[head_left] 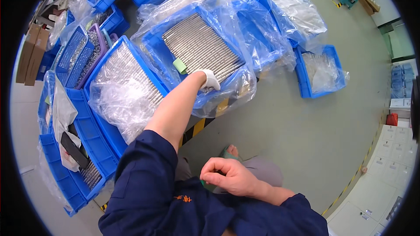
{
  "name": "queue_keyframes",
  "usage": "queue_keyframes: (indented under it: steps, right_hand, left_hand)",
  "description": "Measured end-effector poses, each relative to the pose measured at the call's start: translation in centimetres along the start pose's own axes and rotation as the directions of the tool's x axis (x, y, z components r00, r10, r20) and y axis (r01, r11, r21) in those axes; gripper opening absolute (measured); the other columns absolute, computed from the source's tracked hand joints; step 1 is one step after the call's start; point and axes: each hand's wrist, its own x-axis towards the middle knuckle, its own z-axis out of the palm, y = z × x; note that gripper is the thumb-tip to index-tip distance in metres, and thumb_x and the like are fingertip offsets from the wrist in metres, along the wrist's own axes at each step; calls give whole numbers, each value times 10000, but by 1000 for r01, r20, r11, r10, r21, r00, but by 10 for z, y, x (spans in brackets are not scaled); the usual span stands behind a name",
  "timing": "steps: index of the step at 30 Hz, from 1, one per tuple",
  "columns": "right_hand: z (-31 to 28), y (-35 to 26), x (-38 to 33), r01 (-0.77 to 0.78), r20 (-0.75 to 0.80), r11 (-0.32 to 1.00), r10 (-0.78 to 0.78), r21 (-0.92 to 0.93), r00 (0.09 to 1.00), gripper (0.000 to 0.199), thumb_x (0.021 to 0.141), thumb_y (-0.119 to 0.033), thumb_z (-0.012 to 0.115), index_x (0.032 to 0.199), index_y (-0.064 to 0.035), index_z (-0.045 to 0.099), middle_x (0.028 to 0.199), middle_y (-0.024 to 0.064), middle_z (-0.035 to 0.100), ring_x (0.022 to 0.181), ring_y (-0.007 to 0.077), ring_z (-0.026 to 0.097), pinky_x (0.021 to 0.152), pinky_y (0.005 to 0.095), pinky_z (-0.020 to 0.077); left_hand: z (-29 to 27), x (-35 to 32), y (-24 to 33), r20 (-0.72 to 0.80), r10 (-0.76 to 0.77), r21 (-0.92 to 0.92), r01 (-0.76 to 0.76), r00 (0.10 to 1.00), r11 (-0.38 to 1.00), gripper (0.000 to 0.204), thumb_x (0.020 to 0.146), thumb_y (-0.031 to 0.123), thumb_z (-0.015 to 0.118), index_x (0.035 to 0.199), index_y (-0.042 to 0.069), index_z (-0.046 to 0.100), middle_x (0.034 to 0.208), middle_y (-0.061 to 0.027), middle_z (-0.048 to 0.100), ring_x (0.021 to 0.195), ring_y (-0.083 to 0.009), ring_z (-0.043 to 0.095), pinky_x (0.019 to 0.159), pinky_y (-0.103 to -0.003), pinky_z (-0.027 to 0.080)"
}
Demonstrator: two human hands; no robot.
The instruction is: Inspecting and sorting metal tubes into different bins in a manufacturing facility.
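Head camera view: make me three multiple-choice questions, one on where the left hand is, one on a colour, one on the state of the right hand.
1. Where is the gloved left hand?
A. On the floor
B. At the near edge of the blue crate of metal rods
C. On a cardboard box

2. What colour is the small pad lying on the rods?
A. Green
B. Red
C. Black

3. How is the right hand?
A. Spread flat on the floor
B. Gripping a crate
C. Bare, curled loosely by the knee

Answers: 1 B, the white glove rests at the bagged crate's near edge. 2 A, the pad is pale green. 3 C, the fingers are curled; whether they hold anything cannot be told.
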Motion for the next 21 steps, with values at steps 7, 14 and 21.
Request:
queue_keyframes:
  steps: [7,14,21]
  right_hand:
    - [3,-4,3,-21,4,998,20,59,1000,111,847,-129,498,835,-19,505,709,-25,488,643,42,437,593,188,376]
    - [14,-5,10,-124,-34,989,127,81,991,123,843,-142,498,840,-22,521,726,-26,498,668,42,456,617,186,386]
    - [32,14,24,-8,-102,982,-12,-190,995,115,844,-131,488,857,-29,541,736,-10,515,658,53,478,611,177,392]
  left_hand:
    - [-16,-14,30,-540,302,620,129,785,774,169,710,143,539,836,100,644,840,-121,627,796,-248,610,650,-354,477]
    - [11,-20,12,-526,189,457,88,829,885,219,711,140,498,862,62,636,897,-154,611,851,-274,593,715,-356,469]
    - [-19,-85,-13,-580,203,272,-47,789,961,349,652,235,494,853,-26,610,887,-228,583,851,-326,569,755,-354,451]
